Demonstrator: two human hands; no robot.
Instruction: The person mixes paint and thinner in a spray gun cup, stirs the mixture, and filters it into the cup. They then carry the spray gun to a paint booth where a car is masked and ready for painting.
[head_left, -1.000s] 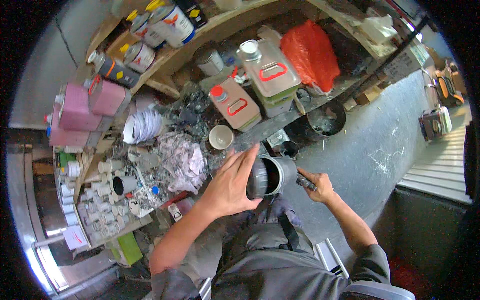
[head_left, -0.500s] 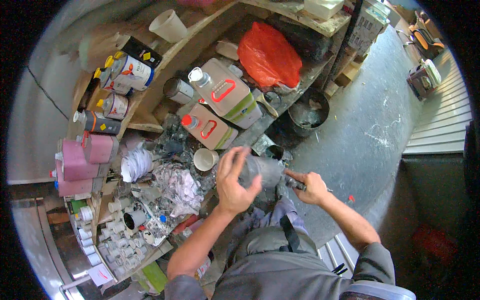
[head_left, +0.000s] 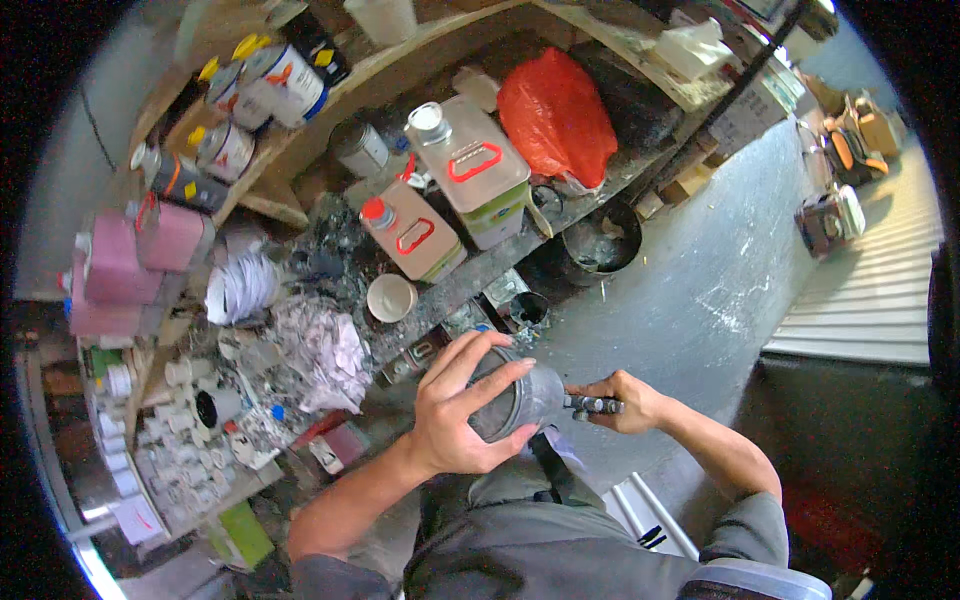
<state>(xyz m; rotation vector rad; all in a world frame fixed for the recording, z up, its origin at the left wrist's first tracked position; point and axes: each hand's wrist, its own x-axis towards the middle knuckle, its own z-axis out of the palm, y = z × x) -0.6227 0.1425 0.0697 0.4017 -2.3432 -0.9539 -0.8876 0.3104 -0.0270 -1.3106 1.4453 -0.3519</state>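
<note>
In front of my body I hold a spray gun (head_left: 594,404) with a cloudy grey cup (head_left: 541,392) on it, the cup tipped to the left. My left hand (head_left: 455,412) is closed round the cup's lidded end, thumb below and fingers over the top. My right hand (head_left: 636,401) grips the dark metal body of the gun; its fingers are partly hidden. Beyond my left hand, a white plastic cup (head_left: 391,298) stands on the cluttered bench (head_left: 440,308).
Two metal cans, one large (head_left: 470,150) and one small (head_left: 412,232), stand on the bench beside a red plastic bag (head_left: 558,120). Crumpled paper (head_left: 318,350) lies at left near several small pots (head_left: 180,450). A dark bucket (head_left: 602,238) stands past the bench edge.
My view has turned, so the bench sits further left. The cup, blurred before, is now steadier, and my left hand has come onto its lidded end. My right hand keeps its grip.
</note>
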